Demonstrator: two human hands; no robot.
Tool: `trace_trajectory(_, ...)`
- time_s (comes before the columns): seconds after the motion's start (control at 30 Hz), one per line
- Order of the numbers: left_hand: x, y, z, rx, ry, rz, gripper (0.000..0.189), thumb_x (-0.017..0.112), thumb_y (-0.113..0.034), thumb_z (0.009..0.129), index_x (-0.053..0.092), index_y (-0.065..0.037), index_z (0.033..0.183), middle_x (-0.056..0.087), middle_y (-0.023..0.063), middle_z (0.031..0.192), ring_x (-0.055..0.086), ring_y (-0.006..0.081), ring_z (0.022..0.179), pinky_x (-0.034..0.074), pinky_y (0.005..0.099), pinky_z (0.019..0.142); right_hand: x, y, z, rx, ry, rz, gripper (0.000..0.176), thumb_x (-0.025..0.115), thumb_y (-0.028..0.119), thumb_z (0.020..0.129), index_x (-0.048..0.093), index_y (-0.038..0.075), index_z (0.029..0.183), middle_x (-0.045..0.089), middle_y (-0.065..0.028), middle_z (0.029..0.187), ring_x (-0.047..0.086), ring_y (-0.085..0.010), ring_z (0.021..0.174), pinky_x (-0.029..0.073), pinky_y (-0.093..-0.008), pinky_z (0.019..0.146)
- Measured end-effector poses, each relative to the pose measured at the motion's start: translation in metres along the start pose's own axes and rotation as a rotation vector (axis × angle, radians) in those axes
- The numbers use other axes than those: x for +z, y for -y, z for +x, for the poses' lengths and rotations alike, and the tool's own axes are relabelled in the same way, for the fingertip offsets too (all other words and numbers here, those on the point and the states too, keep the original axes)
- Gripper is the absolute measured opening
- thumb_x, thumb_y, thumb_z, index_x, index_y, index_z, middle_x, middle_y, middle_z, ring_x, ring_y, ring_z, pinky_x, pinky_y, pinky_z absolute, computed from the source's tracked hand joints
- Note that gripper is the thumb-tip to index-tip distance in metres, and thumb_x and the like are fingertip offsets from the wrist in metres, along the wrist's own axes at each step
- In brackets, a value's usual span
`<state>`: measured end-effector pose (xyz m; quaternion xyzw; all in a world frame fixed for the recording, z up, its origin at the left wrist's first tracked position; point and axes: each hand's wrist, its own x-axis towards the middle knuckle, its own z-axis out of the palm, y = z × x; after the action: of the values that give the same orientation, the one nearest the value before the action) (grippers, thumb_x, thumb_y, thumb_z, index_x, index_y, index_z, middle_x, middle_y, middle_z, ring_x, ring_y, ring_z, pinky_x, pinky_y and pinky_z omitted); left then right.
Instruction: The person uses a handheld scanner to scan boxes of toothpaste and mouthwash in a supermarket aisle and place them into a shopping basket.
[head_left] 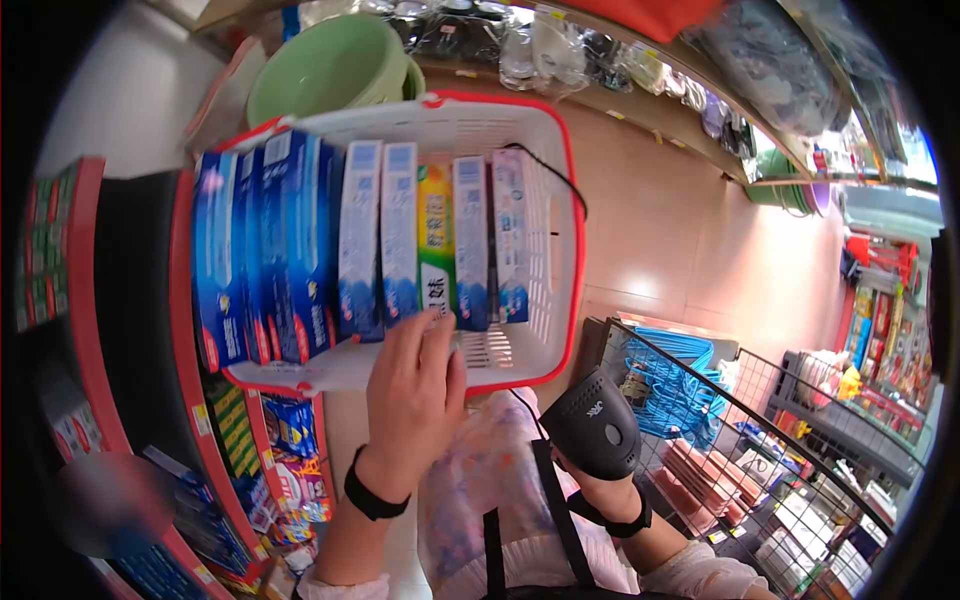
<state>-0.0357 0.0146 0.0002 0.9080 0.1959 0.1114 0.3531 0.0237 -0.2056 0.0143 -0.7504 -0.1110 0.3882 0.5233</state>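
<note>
- Left hand is on the green-and-yellow cardboard carton, fingertips touching its near end. I cannot tell whether they pinch it or only rest there.
- The carton stands in a row inside the white plastic basket with a red rim, right of centre, tight between white-and-blue cartons.
- Dark blue cardboard boxes fill the basket's left side.
- Right hand is clenched around a black handheld barcode scanner, below the basket's near right corner.
- A pale green plastic basin sits beyond the far edge.

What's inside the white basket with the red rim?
The basket holds a row of blue boxes and one green-yellow box, which the left hand touches. Anything beneath the boxes is covered.
</note>
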Motion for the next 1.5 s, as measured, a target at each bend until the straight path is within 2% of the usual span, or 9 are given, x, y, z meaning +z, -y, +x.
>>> trace_trajectory(0.13, 0.019, 0.005, 0.056, 0.008, 0.14, 0.14, 0.039, 0.06, -0.003, 0.077, 0.05, 0.002, 0.114, 0.049, 0.0227, 0.114, 0.049, 0.0394, 0.104, 0.042, 0.0424, 0.088, -0.026, -0.008, 0.004, 0.061, -0.049, 0.043, 0.018, 0.062, -0.002, 0.08, 0.06, 0.002, 0.097, 0.061, -0.0047, 0.086, 0.059, -0.0132, 0.075, 0.048, -0.0258, 0.067)
trace_trajectory(0.23, 0.028, 0.018, 0.08, 0.117, 0.427, 0.489, 0.063, 0.068, -0.016, 0.073, 0.04, 0.002, 0.127, 0.032, 0.0235, 0.135, 0.026, 0.0407, 0.128, 0.027, 0.0484, 0.103, -0.039, -0.012, 0.008, 0.08, -0.06, 0.093, 0.01, 0.058, -0.001, 0.083, 0.059, 0.001, 0.093, 0.058, -0.0032, 0.079, 0.055, -0.0115, 0.069, 0.045, -0.0241, 0.062)
trace_trajectory(0.33, 0.029, 0.027, 0.1, 0.047, 0.373, 0.709, 0.082, 0.072, -0.016, 0.069, 0.028, 0.002, 0.135, 0.022, 0.0249, 0.14, 0.018, 0.0426, 0.131, 0.024, 0.05, 0.105, -0.05, -0.021, 0.008, 0.057, -0.128, 0.071, 0.009, 0.058, 0.0, 0.083, 0.058, 0.002, 0.092, 0.057, -0.002, 0.077, 0.053, -0.0101, 0.067, 0.043, -0.0233, 0.06)
trace_trajectory(0.37, 0.027, 0.046, 0.108, -0.066, 0.304, 0.697, 0.097, 0.075, -0.016, 0.065, 0.016, 0.003, 0.139, 0.015, 0.0284, 0.141, 0.019, 0.0459, 0.129, 0.024, 0.0493, 0.105, -0.057, -0.026, 0.015, 0.089, -0.137, 0.111, 0.009, 0.058, 0.0, 0.083, 0.058, 0.002, 0.092, 0.057, -0.0019, 0.077, 0.052, -0.0101, 0.066, 0.043, -0.0233, 0.059)
trace_trajectory(0.6, 0.035, 0.08, 0.111, -0.195, 0.01, 0.531, 0.102, 0.076, -0.019, 0.064, 0.011, 0.003, 0.14, 0.019, 0.0324, 0.136, 0.035, 0.0489, 0.116, 0.035, 0.0499, 0.097, -0.078, -0.017, 0.025, 0.127, -0.229, 0.099, 0.008, 0.06, 0.003, 0.083, 0.058, 0.002, 0.091, 0.056, -0.0016, 0.073, 0.053, -0.0108, 0.064, 0.042, -0.0236, 0.058)
trace_trajectory(0.8, 0.049, 0.045, 0.121, -0.416, 0.079, 0.728, 0.101, 0.075, -0.015, 0.064, 0.013, -0.008, 0.143, 0.025, 0.0307, 0.133, 0.043, 0.0442, 0.107, 0.041, 0.0475, 0.088, -0.074, -0.009, 0.033, 0.178, -0.288, 0.174, 0.009, 0.06, 0.006, 0.083, 0.057, 0.001, 0.09, 0.056, -0.0021, 0.073, 0.053, -0.0112, 0.063, 0.042, -0.024, 0.058)
trace_trajectory(0.93, 0.057, 0.029, 0.118, -0.344, 0.168, 0.864, 0.099, 0.073, -0.012, 0.064, 0.015, -0.013, 0.144, 0.027, 0.0312, 0.132, 0.045, 0.0399, 0.102, 0.042, 0.0458, 0.08, -0.071, 0.002, 0.04, 0.235, -0.266, 0.249, 0.013, 0.058, 0.007, 0.083, 0.056, 0.0, 0.094, 0.056, -0.0034, 0.071, 0.052, -0.0114, 0.06, 0.041, -0.0233, 0.056)
trace_trajectory(1.3, 0.051, 0.017, 0.098, -0.471, 0.076, 0.391, 0.096, 0.071, -0.01, 0.068, 0.012, -0.004, 0.143, 0.02, 0.0355, 0.131, 0.044, 0.0469, 0.098, 0.045, 0.0496, 0.078, -0.052, 0.014, 0.062, 0.067, -0.242, 0.178, 0.014, 0.055, 0.005, 0.084, 0.054, 0.001, 0.096, 0.056, -0.0039, 0.072, 0.05, -0.0094, 0.058, 0.039, -0.0224, 0.055)
trace_trajectory(1.5, 0.065, 0.046, 0.103, -0.51, -0.033, 0.089, 0.106, 0.075, -0.01, 0.064, 0.004, 0.0, 0.142, 0.016, 0.0427, 0.13, 0.028, 0.0576, 0.118, 0.029, 0.0516, 0.101, -0.051, 0.018, 0.055, 0.13, -0.151, 0.136, 0.016, 0.056, 0.006, 0.084, 0.056, 0.002, 0.099, 0.056, -0.0034, 0.072, 0.051, -0.0104, 0.06, 0.039, -0.0226, 0.055)
